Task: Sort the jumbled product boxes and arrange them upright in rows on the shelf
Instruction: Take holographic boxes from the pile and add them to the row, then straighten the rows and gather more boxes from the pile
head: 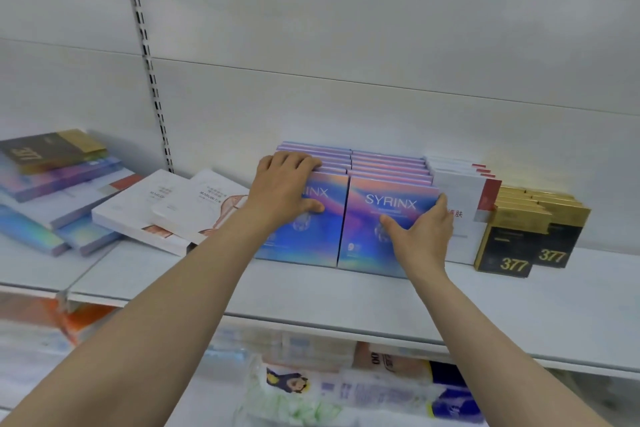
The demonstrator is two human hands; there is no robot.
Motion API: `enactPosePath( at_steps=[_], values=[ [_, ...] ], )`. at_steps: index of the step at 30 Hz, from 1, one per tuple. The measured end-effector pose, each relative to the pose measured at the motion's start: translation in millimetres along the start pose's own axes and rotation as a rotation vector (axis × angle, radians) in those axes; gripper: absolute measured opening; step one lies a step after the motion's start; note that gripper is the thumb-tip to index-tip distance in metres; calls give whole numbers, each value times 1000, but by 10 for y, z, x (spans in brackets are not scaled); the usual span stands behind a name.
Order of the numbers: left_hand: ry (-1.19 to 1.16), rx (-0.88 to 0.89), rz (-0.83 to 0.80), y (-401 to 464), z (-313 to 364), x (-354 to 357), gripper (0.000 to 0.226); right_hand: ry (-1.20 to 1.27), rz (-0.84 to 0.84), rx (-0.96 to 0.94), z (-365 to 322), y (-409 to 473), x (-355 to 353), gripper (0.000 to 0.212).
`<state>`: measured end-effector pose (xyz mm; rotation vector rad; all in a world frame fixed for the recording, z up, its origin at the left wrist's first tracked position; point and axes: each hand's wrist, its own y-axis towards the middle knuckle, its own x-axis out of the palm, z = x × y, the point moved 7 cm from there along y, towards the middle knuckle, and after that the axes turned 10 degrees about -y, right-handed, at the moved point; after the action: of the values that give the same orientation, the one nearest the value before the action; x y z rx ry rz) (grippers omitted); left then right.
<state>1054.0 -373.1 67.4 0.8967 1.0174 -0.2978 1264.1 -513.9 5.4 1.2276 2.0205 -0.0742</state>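
Note:
Two rows of iridescent blue-pink SYRINX boxes stand upright on the white shelf [311, 291]. My left hand [282, 189] lies over the top front of the left row [311, 236], fingers curled over the box tops and thumb on the front face. My right hand [420, 232] grips the right edge of the front box of the right row [377, 218], thumb on its face. To the right stand white boxes with a red corner [464, 191], then two rows of black-and-gold 377 boxes [512, 246].
Two white MARUBI boxes [166, 208] lie flat and askew left of the rows. A jumbled pile of iridescent, white and black-gold boxes [52, 184] lies at far left. A slotted upright [149, 55] runs up the back panel. Packaged goods [346, 388] fill the shelf below.

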Motion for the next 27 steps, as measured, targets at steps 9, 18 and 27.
enactPosePath(
  at_steps=[9,18,27],
  values=[
    [-317,-72,-50,-127,-251,-739,67,-254,6,-430,-1332,-88,-333,57],
    [-425,-163,120,-1010,-1378,-2295,53,-199,-223,-763,-3125,-1112,-20,43],
    [-495,-249,141,-2151,-2438,-2791,44,-54,-359,-773,-3750,-2459,898,45]
  ],
)
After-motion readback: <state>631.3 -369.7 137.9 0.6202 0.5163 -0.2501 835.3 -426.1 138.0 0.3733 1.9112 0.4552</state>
